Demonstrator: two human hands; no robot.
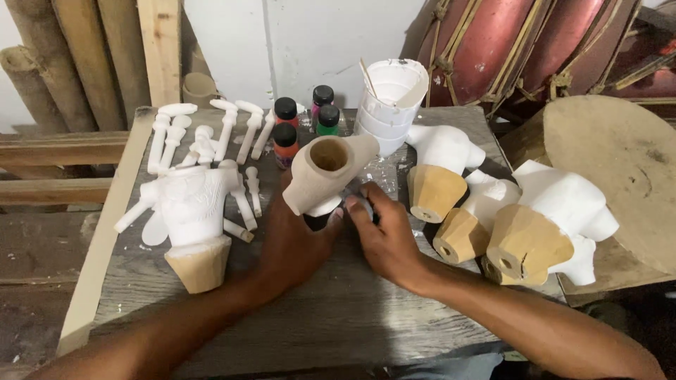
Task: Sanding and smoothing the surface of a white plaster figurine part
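Observation:
My left hand [294, 238] grips an unpainted tan wooden torso piece [325, 171], hollow end up, tilted over the table. Under it sits a dark paint bottle [318, 219], mostly hidden. My right hand [384, 236] is beside it, fingers pinched on a small grey cap [360, 206]. Left of my hands stands a white-painted carved figure [191, 211] on a bare wooden base.
Several white-painted limb pieces [204, 137] lie at the table's back left. Paint bottles [285, 112] with black caps and a stack of white cups [389, 98] stand behind. White-and-wood torsos [546, 218] lie at right. Red drums [507, 42] and a round wooden board [620, 162] are beyond.

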